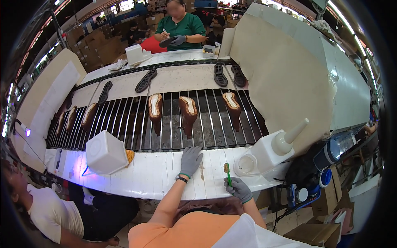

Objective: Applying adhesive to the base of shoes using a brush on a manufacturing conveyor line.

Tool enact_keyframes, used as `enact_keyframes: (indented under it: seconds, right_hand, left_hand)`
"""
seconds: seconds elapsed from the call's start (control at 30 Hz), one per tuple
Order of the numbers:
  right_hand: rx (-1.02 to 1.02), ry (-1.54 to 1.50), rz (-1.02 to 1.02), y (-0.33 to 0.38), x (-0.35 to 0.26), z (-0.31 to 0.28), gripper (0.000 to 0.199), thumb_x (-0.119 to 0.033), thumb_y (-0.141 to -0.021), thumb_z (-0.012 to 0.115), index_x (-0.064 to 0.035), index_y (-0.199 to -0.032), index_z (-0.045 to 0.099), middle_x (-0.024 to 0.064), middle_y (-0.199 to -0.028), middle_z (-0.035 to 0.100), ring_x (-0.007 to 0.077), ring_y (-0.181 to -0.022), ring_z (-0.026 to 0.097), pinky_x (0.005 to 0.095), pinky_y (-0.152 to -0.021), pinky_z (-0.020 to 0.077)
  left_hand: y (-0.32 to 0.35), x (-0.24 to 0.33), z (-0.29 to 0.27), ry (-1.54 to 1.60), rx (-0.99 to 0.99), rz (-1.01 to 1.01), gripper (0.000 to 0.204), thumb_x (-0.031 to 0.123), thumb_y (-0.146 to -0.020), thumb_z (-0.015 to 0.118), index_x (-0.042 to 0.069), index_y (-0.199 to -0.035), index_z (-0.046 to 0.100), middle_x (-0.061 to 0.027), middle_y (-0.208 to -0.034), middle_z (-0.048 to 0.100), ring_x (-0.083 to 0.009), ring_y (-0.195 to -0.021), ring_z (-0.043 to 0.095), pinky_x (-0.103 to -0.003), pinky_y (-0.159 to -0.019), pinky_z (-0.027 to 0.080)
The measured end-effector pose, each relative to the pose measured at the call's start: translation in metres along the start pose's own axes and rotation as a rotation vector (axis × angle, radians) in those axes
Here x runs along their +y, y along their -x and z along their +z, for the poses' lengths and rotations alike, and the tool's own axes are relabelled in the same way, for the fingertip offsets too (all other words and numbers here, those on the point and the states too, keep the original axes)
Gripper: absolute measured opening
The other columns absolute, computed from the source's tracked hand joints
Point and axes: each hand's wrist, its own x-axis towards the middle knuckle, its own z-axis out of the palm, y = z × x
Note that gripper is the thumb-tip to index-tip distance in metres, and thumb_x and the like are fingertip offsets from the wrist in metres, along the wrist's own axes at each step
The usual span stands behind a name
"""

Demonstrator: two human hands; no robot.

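The green brush is being gripped by its handle in the right hand over the white ledge, apparently leaving the head clear, while the open left hand is being rested there, presumably for support.

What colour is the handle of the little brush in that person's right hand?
Green; the brush handle shows in the head view.

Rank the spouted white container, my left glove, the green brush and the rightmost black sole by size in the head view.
Largest first:
Spouted white container
Left glove
Rightmost black sole
Green brush, partly hidden in your right hand
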Motion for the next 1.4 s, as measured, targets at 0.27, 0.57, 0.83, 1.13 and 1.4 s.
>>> enact_keyframes:
  seconds: [0.27, 0.57, 0.83, 1.13, 1.4]
  right_hand:
    - [0.006, 0.04, -0.005, 0.0009, -0.0017, 0.0001, 0.041, -0.021, -0.095, 0.063, 0.0054, -0.126, 0.056, 0.0111, -0.103, 0.065, 0.0104, -0.067, 0.046, 0.0216, -0.055, 0.0365]
    - [-0.017, -0.007, -0.002, 0.0006, -0.0006, -0.0031, 0.04, -0.016, -0.097, 0.059, 0.0083, -0.129, 0.054, 0.0118, -0.103, 0.065, 0.0102, -0.069, 0.048, 0.0223, -0.056, 0.0369]
    - [-0.033, -0.023, -0.003, 0.0014, -0.0021, -0.0018, 0.041, -0.016, -0.097, 0.059, 0.0086, -0.129, 0.053, 0.0118, -0.104, 0.064, 0.0101, -0.07, 0.048, 0.0222, -0.057, 0.0368]
    - [-0.004, 0.009, 0.003, 0.0012, -0.0019, -0.003, 0.038, -0.017, -0.096, 0.061, 0.0062, -0.126, 0.056, 0.0119, -0.103, 0.065, 0.0113, -0.068, 0.047, 0.0221, -0.055, 0.0365]
    - [0.017, 0.014, 0.004, 0.0012, -0.0024, -0.0018, 0.039, -0.016, -0.095, 0.062, 0.0064, -0.126, 0.055, 0.0125, -0.102, 0.065, 0.0116, -0.068, 0.049, 0.0217, -0.055, 0.0371]
  left_hand:
    - [-0.0012, 0.0019, -0.0005, -0.018, -0.003, 0.01, 0.035, 0.027, -0.092, 0.061, 0.004, -0.118, 0.065, -0.0146, -0.124, 0.064, -0.0305, -0.118, 0.057, -0.047, -0.107, 0.036]
    - [-0.0013, 0.0025, -0.0009, -0.009, -0.007, 0.005, 0.035, 0.027, -0.092, 0.061, 0.003, -0.117, 0.065, -0.0144, -0.124, 0.065, -0.0305, -0.118, 0.057, -0.047, -0.107, 0.036]
    - [-0.0021, 0.0037, 0.0011, -0.028, 0.018, 0.03, 0.035, 0.028, -0.092, 0.06, 0.002, -0.115, 0.065, -0.0131, -0.12, 0.066, -0.0294, -0.117, 0.058, -0.045, -0.107, 0.036]
    - [-0.0011, 0.0025, 0.0024, -0.016, 0.018, 0.026, 0.034, 0.027, -0.092, 0.06, 0.003, -0.116, 0.065, -0.0135, -0.122, 0.065, -0.0297, -0.117, 0.057, -0.046, -0.107, 0.036]
    - [-0.002, 0.0056, -0.0021, -0.008, -0.02, -0.008, 0.035, 0.028, -0.093, 0.06, 0.004, -0.118, 0.065, -0.0143, -0.125, 0.064, -0.0302, -0.119, 0.056, -0.046, -0.108, 0.036]
